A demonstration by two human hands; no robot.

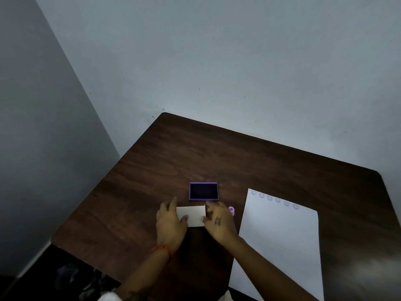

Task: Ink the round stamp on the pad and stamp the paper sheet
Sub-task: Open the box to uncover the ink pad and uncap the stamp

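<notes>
An open purple ink pad (pixel 203 191) with a dark inking surface lies on the brown table (pixel 271 161). Just in front of it is a white rectangular lid (pixel 192 215); my left hand (pixel 170 222) holds its left edge and my right hand (pixel 218 220) holds its right edge. A small purple round stamp (pixel 231 210) stands on the table, mostly hidden behind my right hand. To the right lies the white paper sheet (pixel 280 246) with a row of several faint purple round imprints along its top edge.
The table stands in a corner against pale walls, with its left edge near my left forearm. Dark, unclear shapes lie on the floor at the lower left (pixel 71 279).
</notes>
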